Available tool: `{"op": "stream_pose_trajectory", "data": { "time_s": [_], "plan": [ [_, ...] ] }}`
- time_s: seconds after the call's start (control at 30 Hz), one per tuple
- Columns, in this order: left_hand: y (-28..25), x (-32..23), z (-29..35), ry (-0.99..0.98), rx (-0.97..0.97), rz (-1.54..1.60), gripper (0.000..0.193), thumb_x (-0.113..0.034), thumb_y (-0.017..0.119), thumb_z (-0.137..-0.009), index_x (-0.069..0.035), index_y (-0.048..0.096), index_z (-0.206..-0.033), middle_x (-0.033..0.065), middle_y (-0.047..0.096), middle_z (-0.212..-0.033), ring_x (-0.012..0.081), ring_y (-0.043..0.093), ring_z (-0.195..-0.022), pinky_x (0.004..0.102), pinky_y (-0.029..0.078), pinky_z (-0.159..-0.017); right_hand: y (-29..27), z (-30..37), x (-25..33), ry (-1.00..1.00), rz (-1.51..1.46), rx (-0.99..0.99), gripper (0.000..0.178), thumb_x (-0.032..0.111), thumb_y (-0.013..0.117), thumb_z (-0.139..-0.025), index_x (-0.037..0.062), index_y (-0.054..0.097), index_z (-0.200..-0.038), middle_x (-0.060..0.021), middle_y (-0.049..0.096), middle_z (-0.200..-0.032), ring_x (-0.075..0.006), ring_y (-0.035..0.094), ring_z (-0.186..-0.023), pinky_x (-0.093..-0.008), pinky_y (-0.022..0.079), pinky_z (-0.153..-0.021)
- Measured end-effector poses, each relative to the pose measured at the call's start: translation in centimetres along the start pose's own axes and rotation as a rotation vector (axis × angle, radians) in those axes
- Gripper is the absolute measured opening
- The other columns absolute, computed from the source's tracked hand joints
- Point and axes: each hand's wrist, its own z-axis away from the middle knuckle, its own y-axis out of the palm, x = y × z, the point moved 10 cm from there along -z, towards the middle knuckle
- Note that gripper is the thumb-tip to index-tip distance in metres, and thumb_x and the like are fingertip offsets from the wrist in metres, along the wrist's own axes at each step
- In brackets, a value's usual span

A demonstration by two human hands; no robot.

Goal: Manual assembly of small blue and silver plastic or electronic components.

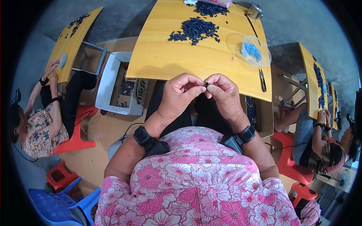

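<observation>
My left hand (179, 95) and my right hand (225, 95) meet just off the near edge of the yellow table (166, 56). Between the thumbs and fingertips of both is a small black tube-like piece (207, 84), its dark round end showing. Fingers cover most of it. Beyond my hands lies a loose pile of similar short black pieces (198, 29), with a second pile (211, 8) behind it. A clear round tub (268, 56) of small light-blue pieces (252, 52) stands to the right. Nearer to me is a pair of black thread snips (263, 80).
A thin dark rod (252, 25) and a metal tin (255, 11) lie at the far right. Open cardboard boxes (103, 84) with black pieces stand below the table on both sides. People work at side tables, left (41, 128) and right (324, 147). Red stools and a blue chair (52, 205) surround me.
</observation>
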Motion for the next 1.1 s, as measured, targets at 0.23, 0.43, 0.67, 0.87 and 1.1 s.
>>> {"op": "stream_pose_trajectory", "data": {
  "time_s": [0.23, 0.43, 0.67, 0.87, 1.1],
  "plan": [
    [-0.6, 0.6, 0.5, -0.010, -0.051, 0.048, 0.008, -0.004, 0.069, -0.086, 0.000, 0.066, -0.093, 0.0018, 0.066, -0.083, 0.0057, 0.061, -0.078, 0.0204, 0.050, -0.070, 0.4, 0.1, 0.8, -0.076, 0.069, -0.033, 0.010, -0.001, 0.062, -0.088, 0.0004, 0.060, -0.097, -0.0025, 0.061, -0.086, -0.0084, 0.058, -0.072, -0.0215, 0.049, -0.068],
    [-0.7, 0.8, 0.4, 0.041, -0.055, 0.105, 0.010, -0.003, 0.068, -0.086, 0.000, 0.067, -0.095, 0.0019, 0.066, -0.084, 0.0063, 0.060, -0.077, 0.0208, 0.050, -0.069, 0.9, 0.1, 1.7, -0.125, 0.102, -0.023, 0.018, -0.004, 0.061, -0.087, -0.0008, 0.064, -0.105, -0.0041, 0.062, -0.090, -0.0088, 0.059, -0.071, -0.0220, 0.050, -0.068],
    [-0.6, 2.4, 0.3, -0.096, -0.017, 0.082, 0.011, -0.007, 0.066, -0.088, 0.001, 0.066, -0.095, 0.0022, 0.067, -0.083, 0.0053, 0.058, -0.075, 0.0191, 0.047, -0.067, 0.4, -0.2, 1.1, -0.054, 0.254, -0.030, 0.018, -0.002, 0.063, -0.087, -0.0013, 0.067, -0.104, -0.0038, 0.066, -0.086, -0.0081, 0.061, -0.071, -0.0218, 0.051, -0.068],
    [0.1, 3.4, 0.0, -0.191, 0.050, 0.135, 0.012, -0.009, 0.064, -0.089, 0.002, 0.066, -0.094, 0.0018, 0.065, -0.083, 0.0056, 0.057, -0.075, 0.0197, 0.046, -0.067, -1.0, -0.3, -0.4, 0.030, 0.167, -0.081, 0.014, 0.000, 0.063, -0.087, -0.0018, 0.067, -0.100, -0.0043, 0.068, -0.081, -0.0084, 0.062, -0.068, -0.0222, 0.051, -0.065],
    [0.7, 4.8, -0.3, -0.322, 0.143, 0.174, 0.009, -0.006, 0.064, -0.087, 0.001, 0.066, -0.093, 0.0015, 0.065, -0.082, 0.0073, 0.057, -0.075, 0.0212, 0.047, -0.069, -1.3, -0.9, -1.0, 0.057, 0.145, -0.058, 0.009, 0.003, 0.063, -0.088, -0.0002, 0.068, -0.095, -0.0034, 0.067, -0.079, -0.0070, 0.060, -0.066, -0.0204, 0.049, -0.062]
  ]
}}
